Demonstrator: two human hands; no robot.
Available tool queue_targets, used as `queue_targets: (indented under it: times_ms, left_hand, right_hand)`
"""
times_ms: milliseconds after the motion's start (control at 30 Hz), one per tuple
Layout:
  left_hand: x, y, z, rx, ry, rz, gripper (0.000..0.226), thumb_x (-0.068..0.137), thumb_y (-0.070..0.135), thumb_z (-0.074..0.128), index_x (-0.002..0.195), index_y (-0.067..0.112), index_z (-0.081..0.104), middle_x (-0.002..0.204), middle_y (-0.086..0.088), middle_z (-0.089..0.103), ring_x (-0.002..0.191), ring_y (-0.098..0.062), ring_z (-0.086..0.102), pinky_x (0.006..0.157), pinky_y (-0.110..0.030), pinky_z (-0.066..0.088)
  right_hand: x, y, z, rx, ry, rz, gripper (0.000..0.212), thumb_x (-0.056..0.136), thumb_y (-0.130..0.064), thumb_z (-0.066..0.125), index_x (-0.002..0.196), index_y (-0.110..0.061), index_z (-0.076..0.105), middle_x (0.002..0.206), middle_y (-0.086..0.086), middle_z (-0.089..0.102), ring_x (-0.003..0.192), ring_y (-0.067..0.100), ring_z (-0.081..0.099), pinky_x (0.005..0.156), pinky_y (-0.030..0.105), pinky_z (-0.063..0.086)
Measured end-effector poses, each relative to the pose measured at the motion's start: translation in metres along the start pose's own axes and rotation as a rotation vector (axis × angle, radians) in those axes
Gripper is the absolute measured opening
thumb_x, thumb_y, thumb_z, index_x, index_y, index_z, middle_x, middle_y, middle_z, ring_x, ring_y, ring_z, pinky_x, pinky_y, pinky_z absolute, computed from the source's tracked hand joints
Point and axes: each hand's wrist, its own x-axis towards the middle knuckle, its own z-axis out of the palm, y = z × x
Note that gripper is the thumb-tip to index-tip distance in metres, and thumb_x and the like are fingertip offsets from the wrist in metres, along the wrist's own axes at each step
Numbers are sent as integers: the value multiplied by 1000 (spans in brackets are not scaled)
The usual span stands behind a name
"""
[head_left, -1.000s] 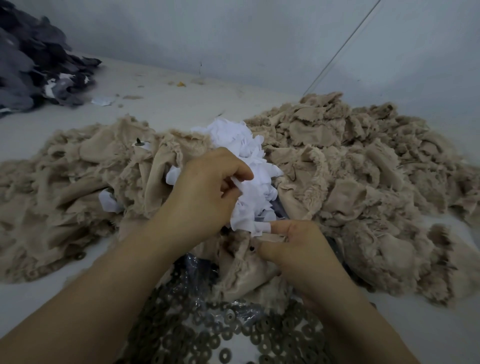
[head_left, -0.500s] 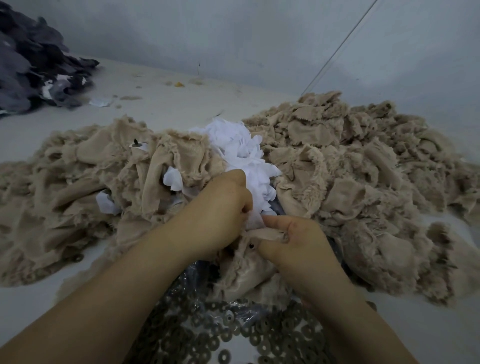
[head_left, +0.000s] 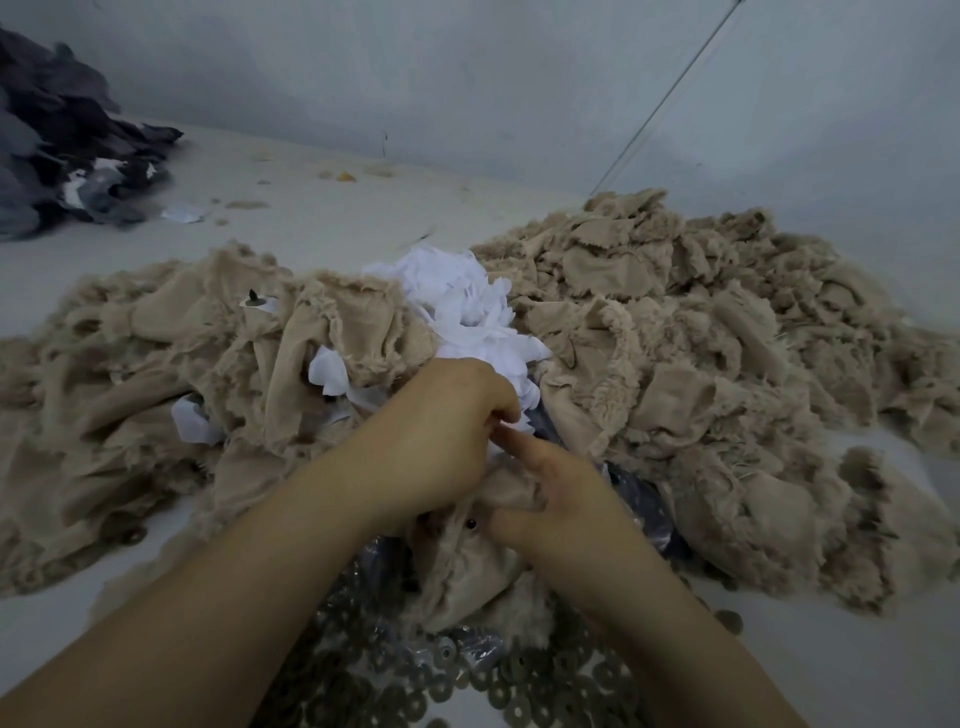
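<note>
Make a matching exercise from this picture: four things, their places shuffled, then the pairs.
1 white fabric scraps
2 dark grey fabric heap
3 grey metal washers
4 beige furry piece with a black bead

a far left
b bottom edge of the view
c in the right hand
d between the two beige heaps

Pairs: 1-d, 2-a, 3-b, 4-c

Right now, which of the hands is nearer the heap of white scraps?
Left. The left hand touches the lower edge of the white scraps, fingers curled; the right hand sits below it, nearer the person, gripping the beige plush piece.
</note>
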Motion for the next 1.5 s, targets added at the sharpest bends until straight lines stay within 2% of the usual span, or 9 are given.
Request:
queue_targets:
  times_ms: [167, 467, 633, 767, 900, 1033, 1133, 1367, 1500]
  left_hand:
    - [-10, 7, -8, -106, 26, 128, 44, 75, -10, 64, 114, 10, 72, 111, -7, 69, 101, -23, 64, 88, -39, 52]
    - [-13, 7, -11, -60, 578, 229, 13, 82, -6, 68, 82, 4, 76, 76, -3, 73, 77, -11, 60, 73, -11, 44]
    - [-3, -8, 1, 30, 320, 69, 21, 96, 8, 59, 79, -3, 65, 75, -13, 61, 70, -25, 52, 70, -43, 44]
    - [-2, -16, 10, -58, 313, 27, 23, 87, -4, 66, 109, 2, 66, 103, -7, 61, 91, -17, 51, 81, -21, 38]
    - [2, -9, 10, -87, 347, 143, 38, 77, -16, 64, 107, 4, 72, 100, 1, 65, 92, -7, 55, 82, -3, 37]
    - [3, 1, 10, -209, 344, 161, 28, 79, -10, 69, 96, 9, 77, 95, 0, 71, 81, -6, 61, 77, -18, 53]
    - [3, -1, 11, -195, 419, 134, 24, 74, -12, 70, 83, 9, 77, 80, 9, 67, 70, 4, 54, 69, -5, 42]
    - [-6, -10, 5, -589, 331, -215, 23, 91, 18, 70, 70, 8, 69, 52, -1, 66, 38, -5, 53, 41, -16, 42]
    - [-15, -11, -6, -956, 202, -345, 30, 98, 18, 57, 76, -1, 62, 53, -17, 63, 26, -12, 35, 34, -17, 29]
  right_hand:
    - [5, 11, 2, 37, -48, 77, 53, 82, 7, 60, 129, -18, 63, 106, 5, 74, 92, 17, 70, 68, 23, 51]
    - [4, 19, 5, 83, -76, 101, 24, 82, 7, 58, 97, -6, 72, 86, 7, 75, 80, 19, 72, 68, 31, 60]
    - [3, 13, -2, -100, 4, 54, 23, 84, -3, 66, 65, -2, 53, 57, 3, 51, 50, 9, 47, 48, 22, 38]
    - [1, 2, -8, -149, 54, -16, 9, 84, -6, 67, 85, -9, 75, 80, 13, 72, 73, 26, 68, 66, 40, 59]
    - [0, 1, -6, -67, -52, -87, 42, 83, 2, 66, 106, -33, 68, 69, -17, 68, 47, -2, 56, 46, 13, 41]
    - [8, 15, -6, 101, -36, -76, 62, 81, 11, 58, 130, -27, 58, 106, -6, 74, 89, 7, 69, 70, 25, 55]
    - [14, 22, -10, 290, -11, 48, 73, 80, 1, 65, 143, -30, 47, 115, -10, 72, 104, 10, 70, 91, 39, 58]
    - [17, 25, -11, 385, -6, 58, 55, 76, 1, 70, 116, -36, 67, 105, -5, 77, 94, 17, 74, 76, 34, 61]
    - [12, 20, -9, 244, 111, 2, 60, 85, -2, 72, 131, -37, 57, 106, -16, 70, 93, 10, 71, 78, 40, 62]
